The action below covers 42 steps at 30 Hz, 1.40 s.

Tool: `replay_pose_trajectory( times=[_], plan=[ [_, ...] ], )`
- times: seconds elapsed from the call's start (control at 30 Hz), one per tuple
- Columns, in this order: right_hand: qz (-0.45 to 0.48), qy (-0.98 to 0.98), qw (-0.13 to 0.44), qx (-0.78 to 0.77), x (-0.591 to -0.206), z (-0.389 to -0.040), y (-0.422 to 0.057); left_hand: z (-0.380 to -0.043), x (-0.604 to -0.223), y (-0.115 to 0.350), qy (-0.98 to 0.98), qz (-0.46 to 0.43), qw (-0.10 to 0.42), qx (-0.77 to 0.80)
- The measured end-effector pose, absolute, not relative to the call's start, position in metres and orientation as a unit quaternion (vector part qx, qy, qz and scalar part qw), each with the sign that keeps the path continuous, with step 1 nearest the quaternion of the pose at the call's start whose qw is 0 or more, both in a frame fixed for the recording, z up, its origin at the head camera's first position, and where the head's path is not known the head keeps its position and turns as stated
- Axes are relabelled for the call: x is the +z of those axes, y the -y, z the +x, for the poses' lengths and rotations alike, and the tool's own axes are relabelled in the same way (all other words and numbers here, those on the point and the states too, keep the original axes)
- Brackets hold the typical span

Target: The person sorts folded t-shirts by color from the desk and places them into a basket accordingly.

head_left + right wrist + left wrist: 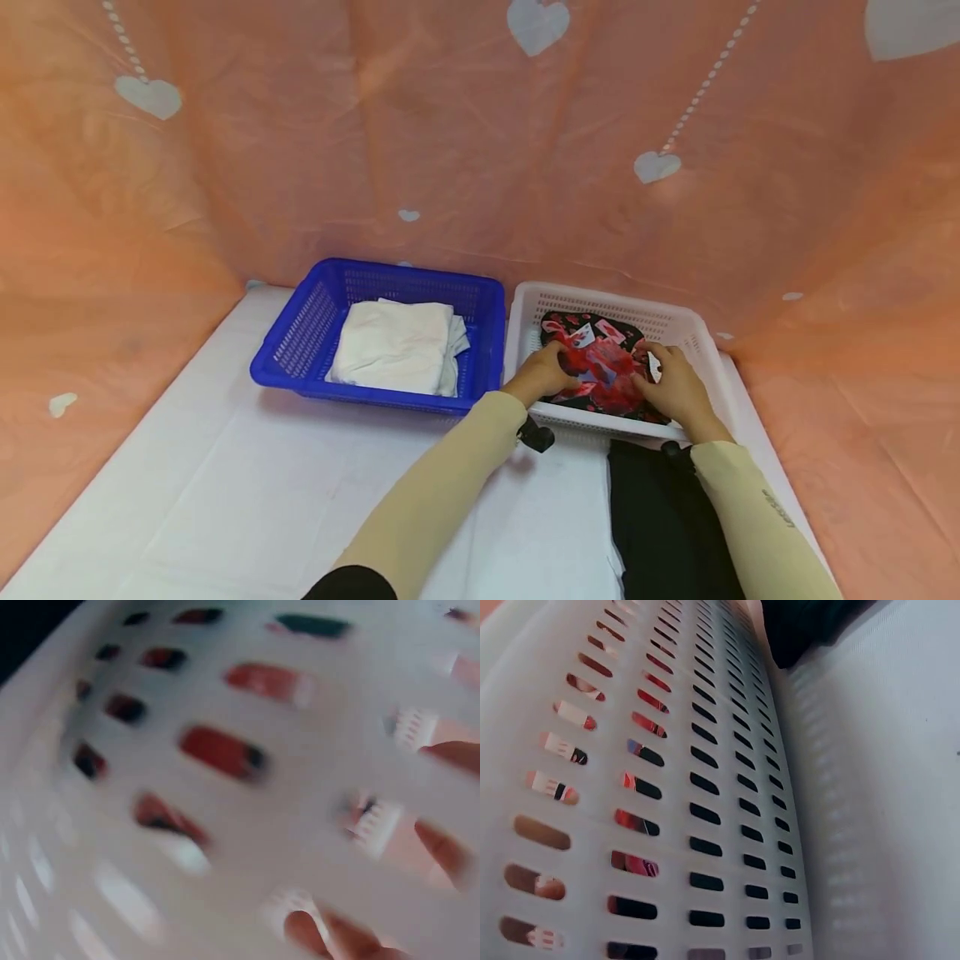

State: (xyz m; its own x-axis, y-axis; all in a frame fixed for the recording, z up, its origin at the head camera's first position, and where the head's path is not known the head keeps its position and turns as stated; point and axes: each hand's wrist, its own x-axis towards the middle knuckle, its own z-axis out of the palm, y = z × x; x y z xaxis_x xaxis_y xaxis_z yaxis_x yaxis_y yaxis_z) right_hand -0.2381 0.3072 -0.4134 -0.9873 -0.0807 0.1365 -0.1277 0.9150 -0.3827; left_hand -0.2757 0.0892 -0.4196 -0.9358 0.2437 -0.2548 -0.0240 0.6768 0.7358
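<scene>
A folded cloth with a red, pink and black pattern (603,362) lies in the white plastic basket (712,354). My left hand (542,375) grips its left side, fingers and thumb curled at the edge. On the opposite side my right hand (678,392) holds the cloth with its thumb on top and fingers bent toward the edge. In the left wrist view the slotted basket wall (675,825) covers most of the hand and cloth. Through the slots in the right wrist view show bits of the red cloth (217,750) and a fingertip (304,930).
A blue plastic basket (288,383) stands left of the white one, with folded white cloths (393,346) inside. Black fabric (660,517) lies in front of the white basket, partly under the right forearm. Orange sheeting with hearts (465,150) hangs behind the white table (217,492).
</scene>
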Motion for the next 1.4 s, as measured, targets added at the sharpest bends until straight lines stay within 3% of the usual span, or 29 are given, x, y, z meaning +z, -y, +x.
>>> replay_pose_trajectory(
  times=[0.33, 0.47, 0.6, 0.77, 0.93, 1.17, 1.4],
  plan=[
    [0.088, 0.953, 0.133, 0.256, -0.397, -0.203, -0.308, -0.259, -0.399, -0.09, -0.914, 0.102, 0.087, 0.382],
    [0.097, 0.933, 0.142, 0.315, -0.391, -0.174, -0.314, -0.237, -0.389, -0.086, -0.878, 0.173, 0.042, 0.444],
    [0.132, 0.908, 0.131, 0.376, -0.387, -0.144, -0.321, -0.205, -0.385, -0.08, -0.806, 0.224, 0.046, 0.546],
    [0.158, 0.905, 0.098, 0.383, -0.387, -0.11, -0.335, -0.166, -0.391, -0.076, -0.756, 0.246, 0.09, 0.599],
    [0.113, 0.931, 0.086, 0.335, -0.395, -0.083, -0.349, -0.14, -0.413, -0.082, -0.756, 0.218, 0.159, 0.596],
    [0.016, 0.975, -0.063, 0.211, -0.413, -0.061, -0.374, -0.117, -0.437, -0.091, -0.779, 0.149, 0.258, 0.551],
    [0.01, 0.931, -0.177, 0.319, -0.435, -0.054, -0.396, -0.105, -0.457, -0.101, -0.774, 0.122, 0.297, 0.546]
  ],
)
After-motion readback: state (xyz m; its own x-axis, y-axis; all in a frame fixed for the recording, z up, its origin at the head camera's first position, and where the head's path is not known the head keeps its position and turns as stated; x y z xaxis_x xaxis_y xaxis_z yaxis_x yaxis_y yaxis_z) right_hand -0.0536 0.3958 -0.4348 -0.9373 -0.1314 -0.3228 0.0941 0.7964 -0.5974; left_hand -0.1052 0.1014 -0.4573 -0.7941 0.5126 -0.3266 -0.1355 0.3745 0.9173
